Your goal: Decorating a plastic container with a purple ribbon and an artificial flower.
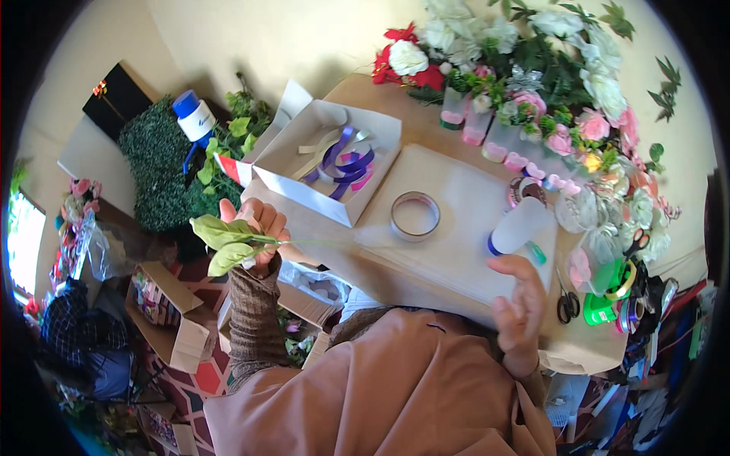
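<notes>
The left hand point(266, 226) held a pale-green, broad-leaved, fabric-looking sprig point(220, 237); the right hand point(522, 315) hovered, fingers loosely apart

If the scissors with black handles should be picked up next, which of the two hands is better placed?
Probably the right hand: it is open, apparently empty, and close to the black-handled scissors. The left hand is farther away and holds the green leaves.

My brown table point(422, 129) carries an open white box point(304, 196), a pale flat stack point(449, 182), black-handled scissors point(568, 306), a green roll point(601, 310) and several flower-filled cups point(477, 124).
</notes>
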Demonstrator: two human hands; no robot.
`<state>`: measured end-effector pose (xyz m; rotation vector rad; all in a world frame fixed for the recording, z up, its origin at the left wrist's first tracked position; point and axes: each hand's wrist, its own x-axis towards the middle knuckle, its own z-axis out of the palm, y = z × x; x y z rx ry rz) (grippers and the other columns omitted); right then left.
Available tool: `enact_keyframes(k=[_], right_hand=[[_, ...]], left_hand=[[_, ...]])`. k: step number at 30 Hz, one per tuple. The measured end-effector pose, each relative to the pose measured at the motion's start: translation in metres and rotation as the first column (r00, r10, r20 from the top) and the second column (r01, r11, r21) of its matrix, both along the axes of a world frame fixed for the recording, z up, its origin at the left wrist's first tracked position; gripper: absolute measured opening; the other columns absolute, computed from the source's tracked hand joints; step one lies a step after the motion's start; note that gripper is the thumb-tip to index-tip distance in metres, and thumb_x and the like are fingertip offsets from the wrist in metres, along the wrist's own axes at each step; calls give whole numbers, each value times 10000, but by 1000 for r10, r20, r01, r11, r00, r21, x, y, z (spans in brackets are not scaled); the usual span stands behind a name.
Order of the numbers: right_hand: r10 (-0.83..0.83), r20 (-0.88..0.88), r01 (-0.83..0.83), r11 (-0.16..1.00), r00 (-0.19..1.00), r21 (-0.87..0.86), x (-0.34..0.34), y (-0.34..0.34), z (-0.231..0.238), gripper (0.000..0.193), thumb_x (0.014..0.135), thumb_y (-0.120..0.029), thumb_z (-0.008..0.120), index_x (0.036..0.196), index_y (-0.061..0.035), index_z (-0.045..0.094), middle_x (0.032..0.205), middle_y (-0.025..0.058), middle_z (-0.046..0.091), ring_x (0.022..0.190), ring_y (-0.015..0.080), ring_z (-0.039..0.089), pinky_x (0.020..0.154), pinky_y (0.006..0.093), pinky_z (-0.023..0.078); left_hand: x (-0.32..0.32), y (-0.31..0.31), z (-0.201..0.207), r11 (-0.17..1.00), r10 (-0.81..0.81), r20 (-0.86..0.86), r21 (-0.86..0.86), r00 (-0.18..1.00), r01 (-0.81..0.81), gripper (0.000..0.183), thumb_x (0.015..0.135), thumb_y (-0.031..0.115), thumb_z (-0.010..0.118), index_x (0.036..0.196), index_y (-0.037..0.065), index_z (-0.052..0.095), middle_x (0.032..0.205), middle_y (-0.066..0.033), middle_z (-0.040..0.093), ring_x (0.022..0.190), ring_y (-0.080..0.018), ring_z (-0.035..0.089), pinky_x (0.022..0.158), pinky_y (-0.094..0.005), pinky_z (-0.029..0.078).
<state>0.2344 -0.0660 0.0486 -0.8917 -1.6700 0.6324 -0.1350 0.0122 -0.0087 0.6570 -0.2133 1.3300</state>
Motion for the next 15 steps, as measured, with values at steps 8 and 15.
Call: enact_keyframes(k=[8, 15], right_hand=[[88, 191, -96, 995, 978, 31, -18, 20, 20, 271, 823, -142, 616, 1051, 4, 600, 1016, 145, 619, 946, 278, 576, 846, 352, 433], [74, 252, -48, 993, 965, -108, -17, 17, 6, 146, 806, -76, 633, 941, -26, 657, 850, 89, 662, 741, 207, 619, 725, 306, 473]], left_hand=[[77, 27, 30, 990, -125, -236, 41, 964, 138, 552, 904, 560, 375, 659, 67, 422, 632, -88, 458, 632, -236, 459, 720, -518, 520], [114, 40, 34, 992, -120, -223, -59, 967, 110, 589, 907, 586, 318, 690, 57, 458, 588, -84, 471, 581, -233, 496, 633, -434, 544]])
